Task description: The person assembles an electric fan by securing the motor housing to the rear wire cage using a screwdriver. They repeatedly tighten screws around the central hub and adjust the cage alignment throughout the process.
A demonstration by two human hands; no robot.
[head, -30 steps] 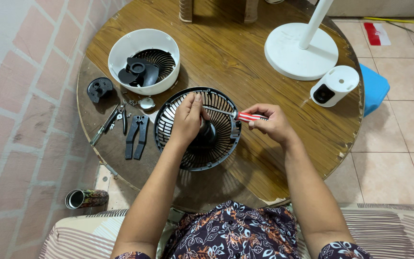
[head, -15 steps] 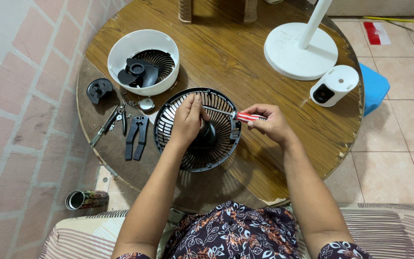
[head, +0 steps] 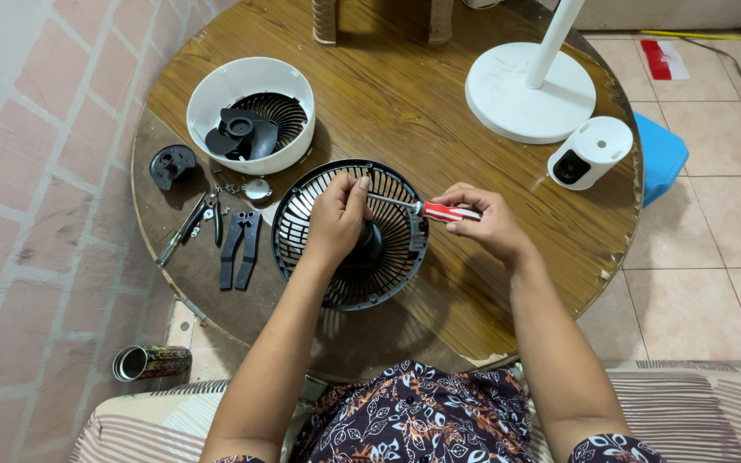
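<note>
Both forearms reach forward over the round tabletop (head: 473, 283). The left hand (head: 336, 221) rests on the black fan grille (head: 349, 231), fingers curled and pinching near its dark hub. The right hand (head: 484, 221) is closed around a red-and-white screwdriver (head: 422, 208), whose tip meets the left fingers. Compared with a moment ago, the hands have barely shifted.

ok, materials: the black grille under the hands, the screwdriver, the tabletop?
Black grille: looks like moulded plastic, thin uniform ribs with a slight sheen.
Screwdriver in the right hand: shiny metal shaft; red-and-white striped handle, probably glossy plastic.
Round table: wood or veneer, visible grain, worn and chipped at the edge.
</note>
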